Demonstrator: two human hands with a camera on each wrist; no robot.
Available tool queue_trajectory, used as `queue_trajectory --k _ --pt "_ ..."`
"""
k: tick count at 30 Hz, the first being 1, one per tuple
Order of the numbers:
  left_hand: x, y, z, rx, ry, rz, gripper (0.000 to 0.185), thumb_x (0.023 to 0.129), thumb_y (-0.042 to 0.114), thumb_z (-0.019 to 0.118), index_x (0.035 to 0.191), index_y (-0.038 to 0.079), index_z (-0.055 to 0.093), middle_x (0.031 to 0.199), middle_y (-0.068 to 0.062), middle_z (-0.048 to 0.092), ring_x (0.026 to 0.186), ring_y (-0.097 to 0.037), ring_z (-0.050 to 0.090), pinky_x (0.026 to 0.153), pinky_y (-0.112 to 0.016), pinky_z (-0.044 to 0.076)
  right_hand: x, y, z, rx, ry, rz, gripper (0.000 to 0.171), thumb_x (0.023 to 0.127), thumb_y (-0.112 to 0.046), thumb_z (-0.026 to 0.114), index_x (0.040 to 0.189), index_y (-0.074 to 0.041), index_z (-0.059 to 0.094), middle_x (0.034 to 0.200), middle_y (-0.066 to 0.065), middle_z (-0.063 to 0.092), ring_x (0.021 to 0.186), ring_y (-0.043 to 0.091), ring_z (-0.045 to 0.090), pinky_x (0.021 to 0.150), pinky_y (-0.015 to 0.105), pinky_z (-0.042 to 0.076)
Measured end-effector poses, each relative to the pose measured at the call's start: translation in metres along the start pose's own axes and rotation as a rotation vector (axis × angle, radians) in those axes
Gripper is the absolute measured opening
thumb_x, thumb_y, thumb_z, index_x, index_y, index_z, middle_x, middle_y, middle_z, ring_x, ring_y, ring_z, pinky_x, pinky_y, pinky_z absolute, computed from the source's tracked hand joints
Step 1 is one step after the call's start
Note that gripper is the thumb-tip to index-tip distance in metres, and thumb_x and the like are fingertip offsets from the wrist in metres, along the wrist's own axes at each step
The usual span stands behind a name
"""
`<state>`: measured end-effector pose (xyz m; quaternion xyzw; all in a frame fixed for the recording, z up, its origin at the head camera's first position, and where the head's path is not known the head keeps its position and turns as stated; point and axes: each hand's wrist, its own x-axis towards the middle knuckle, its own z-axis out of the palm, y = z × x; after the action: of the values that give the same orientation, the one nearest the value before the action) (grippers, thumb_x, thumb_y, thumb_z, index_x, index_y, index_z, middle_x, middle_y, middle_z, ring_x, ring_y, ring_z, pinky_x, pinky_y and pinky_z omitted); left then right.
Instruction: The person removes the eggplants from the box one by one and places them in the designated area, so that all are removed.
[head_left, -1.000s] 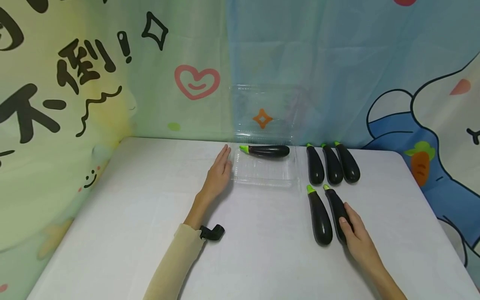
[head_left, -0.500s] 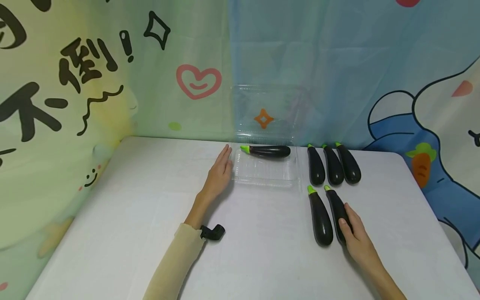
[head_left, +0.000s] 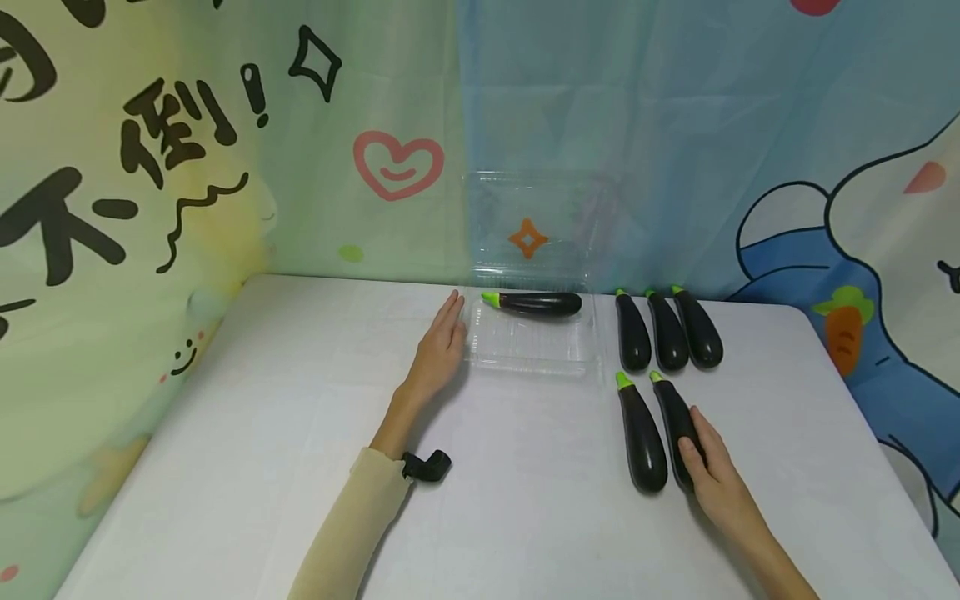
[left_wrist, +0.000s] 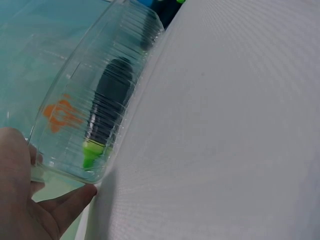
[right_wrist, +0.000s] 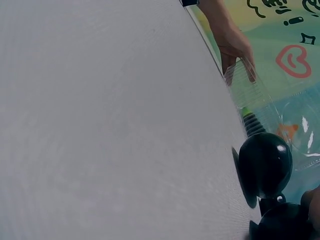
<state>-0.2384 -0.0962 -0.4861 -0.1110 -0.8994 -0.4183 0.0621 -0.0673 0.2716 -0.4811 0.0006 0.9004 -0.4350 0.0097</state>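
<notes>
Inside a clear plastic clamshell box (head_left: 532,340), whose lid (head_left: 566,208) stands raised at the back, one black eggplant (head_left: 540,304) with a green stem lies crosswise. My left hand (head_left: 438,346) rests at the box's left end with straight fingers; in the left wrist view its fingertips (left_wrist: 87,191) touch that end. At the right, my right hand (head_left: 712,467) holds another eggplant (head_left: 673,412) on the table, thumb on one side and fingers on the other. Its lower end is partly hidden by the hand. A further eggplant (head_left: 642,442) lies just left of it.
Three eggplants (head_left: 667,333) lie side by side at the table's back right, behind the front pair. The white table (head_left: 517,500) meets a printed curtain (head_left: 660,150) at its back edge. A black strap mount (head_left: 427,467) sits on the left wrist.
The view has shifted very slightly. Both hands, the box and the eggplants otherwise stay where they were.
</notes>
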Motion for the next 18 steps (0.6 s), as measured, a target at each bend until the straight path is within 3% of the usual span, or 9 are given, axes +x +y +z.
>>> queue_trajectory --k 2,5,9,18 --pt "-0.0003 0.0002 0.0002 -0.002 -0.002 -0.005 0.048 0.099 0.026 0.029 0.146 0.014 0.026 0.154 0.010 0.018 0.141 -0.010 0.020 0.115 -0.034 0.023 -0.0003 0.0001 -0.0003 0.000 -0.002 0.005 0.058 0.101 -0.029 0.030 0.149 -0.008 0.005 0.152 0.027 0.007 0.138 0.048 0.004 0.115 0.045 -0.002" --pt "-0.0003 0.0001 0.0007 -0.002 -0.001 -0.006 0.048 0.099 0.025 0.030 0.146 0.016 0.025 0.154 0.010 0.018 0.141 -0.010 0.020 0.115 -0.034 0.022 -0.0003 0.0002 -0.0007 0.000 -0.006 0.012 0.059 0.100 -0.029 0.031 0.149 -0.008 0.005 0.152 0.027 0.007 0.138 0.049 0.004 0.115 0.050 0.000" --pt "0.0001 0.0001 0.0015 0.000 0.000 -0.006 0.048 0.099 0.023 0.030 0.146 0.015 0.026 0.154 0.008 0.019 0.141 -0.010 0.020 0.115 -0.035 0.023 0.0000 0.0001 -0.0011 -0.007 -0.015 0.032 0.060 0.100 -0.031 0.032 0.149 -0.009 0.004 0.151 0.027 0.006 0.137 0.051 0.005 0.105 0.067 0.009" --pt "0.0008 -0.0005 0.0017 0.004 0.006 -0.010 0.048 0.099 0.023 0.031 0.146 0.016 0.026 0.154 0.010 0.019 0.141 -0.010 0.020 0.115 -0.034 0.023 0.0014 0.0001 -0.0010 0.005 -0.011 0.044 0.062 0.099 -0.032 0.036 0.149 -0.010 0.006 0.151 0.028 0.008 0.136 0.051 0.008 0.106 0.066 0.009"
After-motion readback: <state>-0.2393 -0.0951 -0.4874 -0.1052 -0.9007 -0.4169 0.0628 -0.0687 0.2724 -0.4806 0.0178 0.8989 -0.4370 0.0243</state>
